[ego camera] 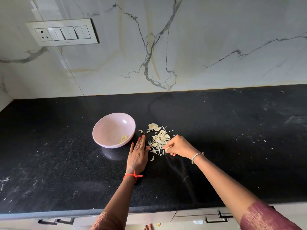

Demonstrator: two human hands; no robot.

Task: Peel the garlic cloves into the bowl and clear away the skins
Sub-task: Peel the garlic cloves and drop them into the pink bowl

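I am watching the left hand [138, 154] lying flat on the black bench [232, 146], fingers straight and together. Its thumb side is just beside the pile of garlic skins [160, 138], and its fingertips are reaching near the pink bowl [99, 127]. The right hand [178, 146] is curling its fingers and pinching a pale piece [167, 149] at the pile's near right edge; I cannot tell whether that is clove or skin. The bowl is sitting just left of the pile, holding a few peeled cloves [123, 139] against its near wall.
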